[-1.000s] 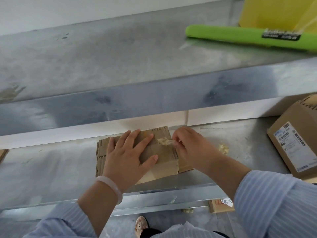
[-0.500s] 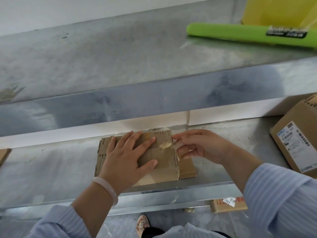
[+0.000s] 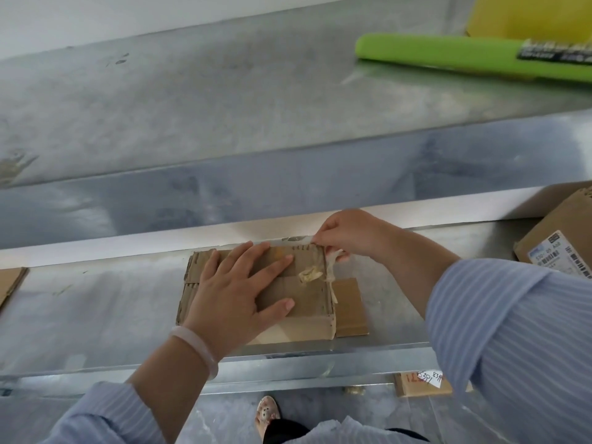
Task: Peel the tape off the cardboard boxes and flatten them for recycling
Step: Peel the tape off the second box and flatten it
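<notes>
A small flattened brown cardboard box (image 3: 307, 302) lies on the lower metal shelf (image 3: 96, 309). My left hand (image 3: 243, 293) is pressed flat on its top, fingers spread. My right hand (image 3: 349, 235) is at the box's far right corner, pinching a strip of clear tape (image 3: 296, 240) that runs along the far edge. A crumpled wad of tape (image 3: 310, 274) sticks to the box top near the right edge. More loose tape hangs down the right side.
A taped box with a shipping label (image 3: 563, 248) stands at the right of the shelf. A cardboard piece (image 3: 11, 283) lies at the left edge. On the upper shelf lie a green roll (image 3: 448, 57) and a yellow object (image 3: 528, 14). Another box (image 3: 419, 384) sits below.
My right hand has lifted from the box top toward the far right corner, pulling the tape strip up and away. The left hand stays pressed on the box.
</notes>
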Available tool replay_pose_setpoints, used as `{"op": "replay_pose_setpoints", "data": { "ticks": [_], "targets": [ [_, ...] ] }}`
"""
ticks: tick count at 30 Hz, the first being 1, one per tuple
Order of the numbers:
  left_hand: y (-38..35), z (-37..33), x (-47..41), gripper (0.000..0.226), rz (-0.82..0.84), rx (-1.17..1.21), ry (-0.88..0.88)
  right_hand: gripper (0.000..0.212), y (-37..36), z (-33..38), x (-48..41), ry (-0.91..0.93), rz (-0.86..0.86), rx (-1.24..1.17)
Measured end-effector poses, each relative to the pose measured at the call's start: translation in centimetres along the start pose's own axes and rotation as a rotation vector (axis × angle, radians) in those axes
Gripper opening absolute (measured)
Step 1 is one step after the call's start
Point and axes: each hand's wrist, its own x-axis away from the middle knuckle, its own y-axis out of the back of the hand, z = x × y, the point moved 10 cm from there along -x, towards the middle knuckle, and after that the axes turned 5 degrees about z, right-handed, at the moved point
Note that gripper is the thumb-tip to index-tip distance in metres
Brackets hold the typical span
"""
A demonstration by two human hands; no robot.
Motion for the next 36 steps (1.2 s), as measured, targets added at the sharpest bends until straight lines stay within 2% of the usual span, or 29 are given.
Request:
{"op": "replay_pose_setpoints", "data": {
  "ticks": [5, 10, 14, 17, 19, 22, 24, 26, 29, 31, 33, 36],
  "targets": [
    [0.1, 0.0, -0.1, 0.065, -0.001, 0.014, 0.004, 0.024, -0.6, -0.3, -0.3, -0.102, 0.079, -0.064],
    [0.3, 0.0, 0.0, 0.066, -0.003, 0.027, 0.017, 0.011, -0.8, -1.3, -0.5, -0.122, 0.047, -0.250],
    [0.2, 0.2, 0.0, 0.066, -0.001, 0.044, 0.029, 0.015, 0.1, -2.5, -0.2, -0.034, -0.112, -0.357],
    [0.2, 0.2, -0.1, 0.067, -0.002, 0.030, 0.034, 0.014, 1.3, -2.6, 1.1, 0.099, -0.265, -0.275],
    [0.3, 0.1, -0.1, 0.066, -0.006, 0.029, 0.032, 0.013, 1.6, -2.3, 2.4, 0.181, -0.307, -0.229],
    [0.4, 0.0, -0.1, 0.066, -0.013, 0.032, 0.032, 0.010, 1.3, -1.6, 4.0, 0.294, -0.262, -0.224],
    [0.4, 0.0, -0.1, 0.066, -0.016, 0.026, 0.032, 0.007, 1.1, -1.5, 4.5, 0.314, -0.209, -0.313],
    [0.4, 0.0, -0.2, 0.066, -0.018, 0.024, 0.030, 0.006, 0.9, -2.1, 4.4, 0.256, -0.171, -0.464],
    [0.3, 0.0, -0.1, 0.065, -0.020, 0.035, 0.031, 0.019, 0.3, -3.0, 4.0, 0.140, -0.156, -0.594],
    [0.3, 0.0, -0.1, 0.066, -0.020, 0.035, 0.035, 0.014, -0.3, -3.3, 3.7, 0.099, -0.153, -0.551],
    [0.2, 0.1, -0.1, 0.066, -0.017, 0.033, 0.040, 0.006, -0.7, -3.3, 3.6, 0.089, -0.182, -0.381],
    [0.2, 0.2, -0.1, 0.067, -0.016, 0.024, 0.043, 0.013, -0.3, -3.3, 4.6, 0.108, -0.278, -0.147]
  ]
}}
